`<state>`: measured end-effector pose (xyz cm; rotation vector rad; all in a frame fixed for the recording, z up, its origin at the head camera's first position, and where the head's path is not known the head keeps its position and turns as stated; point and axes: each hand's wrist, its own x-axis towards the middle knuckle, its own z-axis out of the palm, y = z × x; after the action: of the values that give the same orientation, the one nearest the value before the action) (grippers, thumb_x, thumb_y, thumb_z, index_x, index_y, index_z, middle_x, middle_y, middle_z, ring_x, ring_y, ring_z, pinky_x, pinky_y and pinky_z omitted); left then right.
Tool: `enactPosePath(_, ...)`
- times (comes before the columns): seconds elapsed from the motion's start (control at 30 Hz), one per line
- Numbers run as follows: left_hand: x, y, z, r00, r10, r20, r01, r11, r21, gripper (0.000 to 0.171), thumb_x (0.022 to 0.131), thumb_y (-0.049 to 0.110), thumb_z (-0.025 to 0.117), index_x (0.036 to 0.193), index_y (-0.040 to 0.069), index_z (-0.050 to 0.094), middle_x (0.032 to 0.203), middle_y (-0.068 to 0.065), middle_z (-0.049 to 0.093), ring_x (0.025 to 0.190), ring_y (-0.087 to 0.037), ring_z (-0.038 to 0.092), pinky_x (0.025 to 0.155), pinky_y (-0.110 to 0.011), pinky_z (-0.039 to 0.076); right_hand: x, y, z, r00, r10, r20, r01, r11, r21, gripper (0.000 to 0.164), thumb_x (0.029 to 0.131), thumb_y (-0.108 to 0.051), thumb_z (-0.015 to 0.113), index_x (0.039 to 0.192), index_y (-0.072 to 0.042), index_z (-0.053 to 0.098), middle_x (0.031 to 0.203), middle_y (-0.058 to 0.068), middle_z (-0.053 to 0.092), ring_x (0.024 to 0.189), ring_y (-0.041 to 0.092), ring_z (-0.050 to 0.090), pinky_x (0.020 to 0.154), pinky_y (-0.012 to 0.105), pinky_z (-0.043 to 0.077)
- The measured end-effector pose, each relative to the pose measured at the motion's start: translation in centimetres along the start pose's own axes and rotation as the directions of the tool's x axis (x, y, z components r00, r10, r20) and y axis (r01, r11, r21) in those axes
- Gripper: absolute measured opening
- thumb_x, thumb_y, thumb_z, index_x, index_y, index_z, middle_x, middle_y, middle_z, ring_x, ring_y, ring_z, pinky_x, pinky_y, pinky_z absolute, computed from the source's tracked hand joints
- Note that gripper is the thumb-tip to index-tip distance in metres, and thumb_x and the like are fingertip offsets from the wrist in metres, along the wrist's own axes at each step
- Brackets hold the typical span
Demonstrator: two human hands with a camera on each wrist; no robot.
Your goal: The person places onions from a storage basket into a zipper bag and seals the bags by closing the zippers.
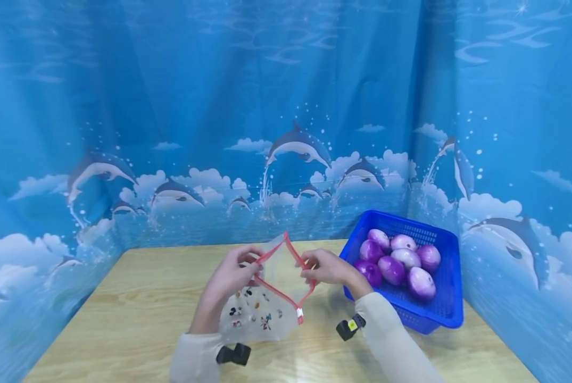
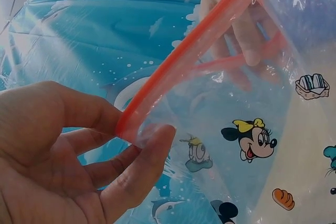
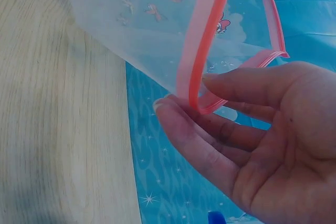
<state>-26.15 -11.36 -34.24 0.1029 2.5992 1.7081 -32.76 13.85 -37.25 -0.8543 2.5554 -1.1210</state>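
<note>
A clear zip bag [image 1: 266,319] printed with small cartoon figures is held up over the table, its red-edged mouth spread into a diamond. My left hand [image 1: 236,270] pinches the left corner of that mouth; in the left wrist view the thumb and fingers [image 2: 152,156] grip the red zip edge [image 2: 168,61]. At the opposite corner my right hand [image 1: 329,267] holds the rim, and the right wrist view has its thumb and fingertips around the red strip [image 3: 207,51]. A white slider [image 1: 299,313] sits at the near corner of the zip. Nothing shows inside the bag.
A blue plastic basket [image 1: 450,276] with several purple onions [image 1: 392,269] stands on the right of the wooden table [image 1: 137,308], close beside my right forearm. A blue dolphin-print curtain [image 1: 209,133] closes off the back and sides.
</note>
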Motion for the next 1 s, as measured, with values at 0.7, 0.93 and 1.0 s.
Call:
enactPosePath(0.7, 0.1, 0.2, 0.3, 1.0, -0.025, 0.006, 0.025, 0.999, -0.035, 0.022, 0.099, 0.003, 0.062, 0.119, 0.011, 0.067, 0.11, -0.016, 0.067, 0.088, -0.026, 0.068, 0.066, -0.032, 0.066, -0.5, -0.5, -1.8, 0.997, 0.063, 0.034, -0.063, 0.998, 0.002, 0.029, 0.1, -0.014, 0.066, 0.127, -0.002, 0.065, 0.108, 0.016, 0.074, 0.09, 0.022, 0.074, 0.08, 0.042, 0.067)
enactPosePath(0.93, 0.0, 0.2, 0.5, 1.0, -0.021, 0.002, 0.022, 0.999, -0.035, 0.019, 0.099, 0.003, 0.061, 0.116, 0.01, 0.066, 0.11, -0.017, 0.067, 0.089, -0.026, 0.068, 0.066, -0.032, 0.066, -1.4, -0.9, -3.9, 0.995, 0.078, 0.054, -0.075, 0.996, -0.05, 0.036, 0.1, -0.019, 0.067, 0.134, -0.006, 0.062, 0.116, 0.016, 0.072, 0.091, 0.019, 0.073, 0.081, 0.04, 0.067)
enactPosePath(1.0, 0.0, 0.2, 0.5, 1.0, -0.023, 0.006, 0.023, 0.999, -0.036, 0.018, 0.099, 0.003, 0.061, 0.115, 0.01, 0.066, 0.111, -0.017, 0.067, 0.089, -0.027, 0.068, 0.066, -0.033, 0.066, -1.6, -1.1, -4.6, 0.995, 0.078, 0.065, -0.074, 0.995, -0.065, 0.036, 0.101, -0.019, 0.066, 0.134, -0.006, 0.062, 0.117, 0.017, 0.072, 0.091, 0.019, 0.073, 0.081, 0.042, 0.067)
